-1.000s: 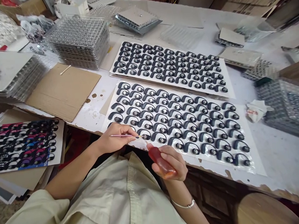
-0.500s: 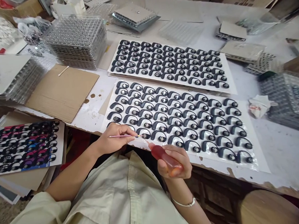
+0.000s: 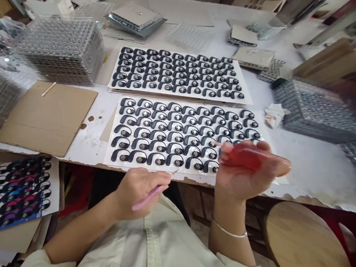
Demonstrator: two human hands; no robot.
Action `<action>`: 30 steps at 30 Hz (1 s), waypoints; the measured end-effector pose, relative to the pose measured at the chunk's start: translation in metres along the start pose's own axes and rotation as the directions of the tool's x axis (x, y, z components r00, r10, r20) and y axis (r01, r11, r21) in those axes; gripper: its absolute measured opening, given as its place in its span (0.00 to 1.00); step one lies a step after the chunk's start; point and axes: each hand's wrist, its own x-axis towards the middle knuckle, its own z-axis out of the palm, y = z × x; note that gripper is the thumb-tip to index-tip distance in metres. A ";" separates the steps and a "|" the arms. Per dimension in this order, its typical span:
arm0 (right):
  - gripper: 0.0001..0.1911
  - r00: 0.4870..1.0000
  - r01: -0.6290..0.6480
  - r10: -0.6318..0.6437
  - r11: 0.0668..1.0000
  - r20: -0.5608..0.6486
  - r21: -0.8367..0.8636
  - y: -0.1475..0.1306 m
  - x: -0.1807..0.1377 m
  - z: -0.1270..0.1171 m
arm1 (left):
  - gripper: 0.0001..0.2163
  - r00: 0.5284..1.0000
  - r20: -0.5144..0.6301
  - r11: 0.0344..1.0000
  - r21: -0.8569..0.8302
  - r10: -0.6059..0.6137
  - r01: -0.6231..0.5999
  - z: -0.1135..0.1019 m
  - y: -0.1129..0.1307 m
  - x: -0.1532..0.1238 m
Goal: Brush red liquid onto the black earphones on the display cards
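Observation:
My left hand (image 3: pixel 142 191) is closed around a thin pink stick (image 3: pixel 148 197) with a fine pointed tip, just off the table's front edge. Held in my right hand (image 3: pixel 239 184) is a red squeeze bottle (image 3: pixel 248 158), tilted almost level, its narrow nozzle pointing left. The bottle is over the right part of the nearer white sheet (image 3: pixel 108 159) and hides some of it. Rows of black curved pieces (image 3: pixel 160 158) with round silvery centres lie on that sheet. Behind it is a second white sheet (image 3: pixel 243 80) bearing similar black pieces.
A cotton swab (image 3: pixel 49 89) lies on brown cardboard (image 3: pixel 49 122) at left. Clear studded trays (image 3: pixel 59 52) are stacked behind it; more trays (image 3: pixel 316 107) stand at right beside a crumpled tissue (image 3: pixel 274 115). Coloured pieces (image 3: pixel 17 193) lie lower left, a round stool (image 3: pixel 304 238) lower right.
My right hand has lifted the red bottle up and to the right, away from the left hand. The pink stick has tilted, its tip drawn back from the sheet. The view has turned right.

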 end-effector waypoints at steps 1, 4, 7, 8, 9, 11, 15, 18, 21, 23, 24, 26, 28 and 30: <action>0.15 0.999 -0.036 0.036 0.999 -0.002 0.014 -0.001 0.005 -0.003 | 0.08 0.998 -0.003 0.994 0.081 0.068 -0.068 0.008 0.001 0.000; 0.15 0.999 -0.033 0.032 0.999 0.022 0.023 0.004 0.008 -0.005 | 0.09 0.988 0.014 0.959 0.237 0.155 -0.154 0.027 -0.004 0.000; 0.18 0.997 0.045 -0.046 0.999 0.058 0.012 0.014 0.000 0.001 | 0.09 0.985 0.064 0.933 0.315 0.163 -0.175 0.035 -0.010 -0.001; 0.19 0.994 0.088 -0.088 0.996 0.061 -0.001 0.016 -0.003 0.004 | 0.10 0.984 0.069 0.923 0.341 0.164 -0.178 0.035 -0.011 -0.001; 0.20 0.988 0.141 -0.139 0.990 0.064 -0.023 0.018 -0.006 0.007 | 0.10 0.984 0.072 0.913 0.366 0.165 -0.180 0.036 -0.012 -0.001; 0.19 0.966 0.250 -0.243 0.965 0.083 -0.080 0.020 -0.011 0.012 | 0.10 0.982 0.073 0.894 0.407 0.176 -0.190 0.036 -0.012 -0.001; 0.18 0.924 0.361 -0.318 0.909 0.212 -0.207 0.017 -0.018 0.013 | 0.10 0.965 0.121 0.828 0.496 0.231 -0.260 0.036 -0.007 0.002; 0.15 0.892 0.399 -0.313 0.884 0.325 -0.244 0.016 -0.021 0.010 | 0.10 0.958 0.143 0.774 0.564 0.250 -0.287 0.038 -0.002 0.005; 0.12 0.855 0.459 -0.359 0.859 0.374 -0.227 0.019 -0.022 0.007 | 0.10 0.960 0.145 0.758 0.590 0.240 -0.279 0.040 0.002 0.006; 0.11 0.830 0.505 -0.407 0.837 0.381 -0.208 0.022 -0.022 0.007 | 0.10 0.961 0.153 0.755 0.595 0.229 -0.275 0.040 0.002 0.006; 0.10 0.822 0.518 -0.419 0.831 0.386 -0.201 0.023 -0.021 0.007 | 0.10 0.961 0.159 0.754 0.597 0.224 -0.275 0.041 0.003 0.006; 0.10 0.817 0.520 -0.416 0.831 0.400 -0.198 0.025 -0.021 0.008 | 0.12 0.961 0.168 0.754 0.596 0.221 -0.278 0.040 0.003 0.005; 0.09 0.810 0.526 -0.419 0.828 0.411 -0.192 0.026 -0.021 0.008 | 0.12 0.960 0.171 0.754 0.594 0.222 -0.280 0.040 0.003 0.005; 0.09 0.792 0.554 -0.451 0.815 0.412 -0.172 0.027 -0.021 0.007 | 0.12 0.960 0.166 0.751 0.598 0.224 -0.279 0.041 0.003 0.005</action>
